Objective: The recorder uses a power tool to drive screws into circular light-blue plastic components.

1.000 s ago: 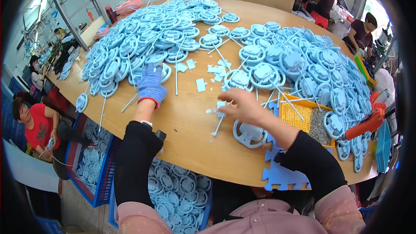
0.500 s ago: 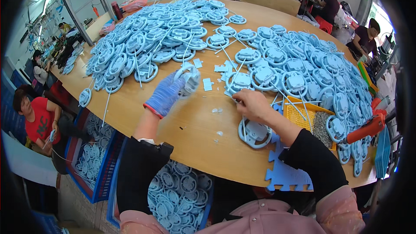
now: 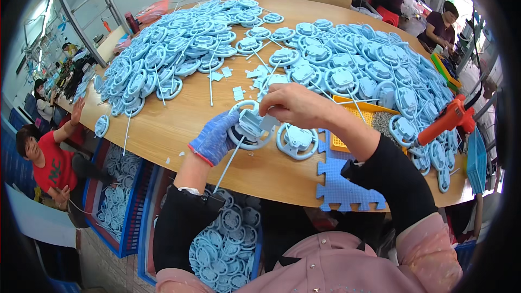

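My left hand (image 3: 213,137), in a blue knit glove, is closed around the rim of a light-blue plastic wheel-shaped part (image 3: 249,142). An open box-like compartment in the part's middle faces up, and a thin rod hangs down from it. Bare, my right hand (image 3: 304,107) pinches a small flat light-blue cover (image 3: 269,122) at the compartment's right side. Whether the cover touches the part, I cannot tell. Just to the right, another wheel-shaped part (image 3: 297,140) lies on the table (image 3: 217,106). Several loose covers (image 3: 239,93) lie beyond my hands.
Two heaps of wheel-shaped parts (image 3: 179,49) cover the far table. At right are a yellow basket (image 3: 337,144), grey small pieces (image 3: 381,121), an orange power tool (image 3: 442,123) and a blue foam mat (image 3: 342,182). Crates (image 3: 133,206) of parts stand below; a person in red (image 3: 57,157) sits left.
My right hand has moved left to the held part and now has a small cover in its fingers. My left hand has brought the part nearer. The person in red has raised an arm.
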`<control>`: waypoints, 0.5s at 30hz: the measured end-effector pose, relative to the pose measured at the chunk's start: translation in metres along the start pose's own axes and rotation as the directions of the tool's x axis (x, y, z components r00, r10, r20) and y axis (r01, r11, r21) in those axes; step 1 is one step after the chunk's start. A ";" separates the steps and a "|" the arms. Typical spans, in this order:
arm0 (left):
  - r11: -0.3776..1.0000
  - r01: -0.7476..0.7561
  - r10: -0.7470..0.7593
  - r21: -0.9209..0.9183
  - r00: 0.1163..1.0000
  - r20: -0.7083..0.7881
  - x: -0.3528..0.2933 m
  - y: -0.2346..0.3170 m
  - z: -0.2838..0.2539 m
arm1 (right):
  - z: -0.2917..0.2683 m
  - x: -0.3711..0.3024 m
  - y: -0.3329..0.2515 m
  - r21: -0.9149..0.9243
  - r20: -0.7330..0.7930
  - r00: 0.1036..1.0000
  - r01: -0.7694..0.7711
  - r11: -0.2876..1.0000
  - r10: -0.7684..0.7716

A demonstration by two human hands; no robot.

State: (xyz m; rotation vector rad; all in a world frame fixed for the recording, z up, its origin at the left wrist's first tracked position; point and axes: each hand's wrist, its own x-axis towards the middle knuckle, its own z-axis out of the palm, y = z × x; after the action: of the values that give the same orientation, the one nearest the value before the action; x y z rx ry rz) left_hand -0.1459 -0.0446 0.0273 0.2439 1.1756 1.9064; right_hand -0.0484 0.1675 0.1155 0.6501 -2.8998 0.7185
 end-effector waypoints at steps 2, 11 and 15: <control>0.999 0.026 -0.026 0.031 0.999 0.021 -0.007 0.000 0.007 | 0.007 0.008 0.001 -0.015 0.001 1.000 0.028 1.000 -0.028; 0.997 0.071 -0.071 0.008 0.997 0.017 0.002 -0.023 0.006 | 0.033 0.015 -0.003 -0.136 -0.043 0.984 0.168 0.976 -0.175; 0.996 -0.003 0.007 -0.090 0.999 0.047 0.002 -0.023 0.008 | 0.034 0.011 -0.005 -0.220 -0.120 0.945 0.273 0.937 -0.304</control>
State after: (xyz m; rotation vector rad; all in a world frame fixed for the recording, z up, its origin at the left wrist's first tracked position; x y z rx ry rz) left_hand -0.1292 -0.0338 0.0128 0.2424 1.0559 1.9420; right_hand -0.0552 0.1435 0.0893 0.9255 -2.6116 0.4125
